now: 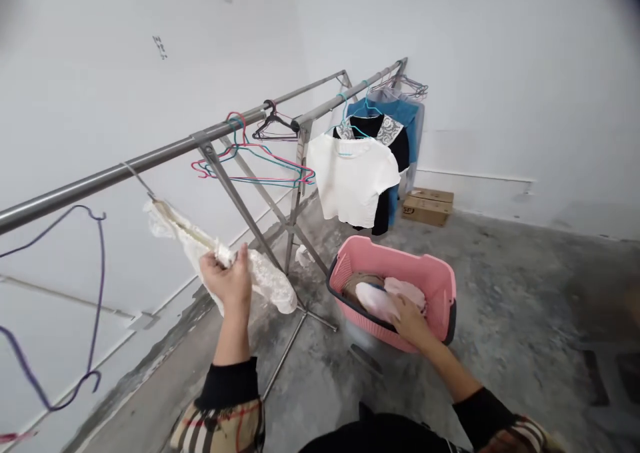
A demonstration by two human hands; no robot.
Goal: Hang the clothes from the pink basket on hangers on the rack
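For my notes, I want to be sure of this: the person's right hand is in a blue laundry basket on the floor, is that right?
Not quite: the basket is pink, not blue, as the head view shows. The right hand is in a pink laundry basket on the floor.

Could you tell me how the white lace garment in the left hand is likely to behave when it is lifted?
The white lace garment will probably be very floppy, since it droops in soft folds from the left hand. It is likely light, as that one hand seems to bear it. Its open lace may snag easily.
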